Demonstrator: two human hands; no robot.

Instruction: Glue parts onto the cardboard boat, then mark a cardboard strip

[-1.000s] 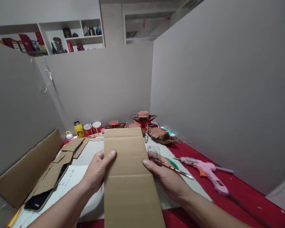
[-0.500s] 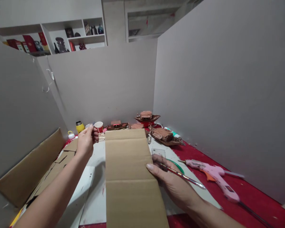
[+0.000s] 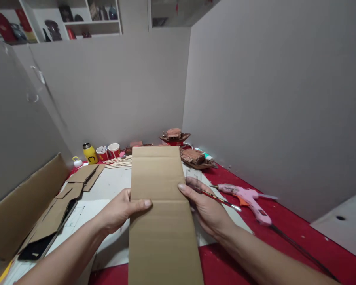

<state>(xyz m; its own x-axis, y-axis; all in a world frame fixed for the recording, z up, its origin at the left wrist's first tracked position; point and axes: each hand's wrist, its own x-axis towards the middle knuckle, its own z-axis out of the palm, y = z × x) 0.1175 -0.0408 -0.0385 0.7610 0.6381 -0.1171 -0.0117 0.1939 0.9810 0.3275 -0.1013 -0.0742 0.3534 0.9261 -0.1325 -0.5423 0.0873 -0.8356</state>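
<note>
A long strip of brown cardboard [image 3: 160,178] with crosswise creases is held up in front of me, its near end running out of view at the bottom. My left hand [image 3: 121,209] grips its left edge, thumb flat on top and fingers hidden beneath. On the right edge, my right hand [image 3: 206,206] pinches the strip with the thumb on top. A dark patterned pencil [image 3: 221,200] also sits in the right hand, pointing toward the lower right. Just beyond those fingers shows a clear plastic piece [image 3: 194,173]; whether the hand touches it I cannot tell.
Right of me, a pink glue gun [image 3: 246,198] lies on the red cloth [image 3: 293,233]. Wooden model boats [image 3: 174,135] and paper cups [image 3: 114,149] line the back, with thin sticks [image 3: 118,162] nearby. Cardboard pieces [image 3: 55,213] and a dark phone [image 3: 37,249] lie left.
My left hand has come down from above the table and taken hold of the strip's left edge. The right hand keeps its grip on strip and pencil. The view has tilted downward.
</note>
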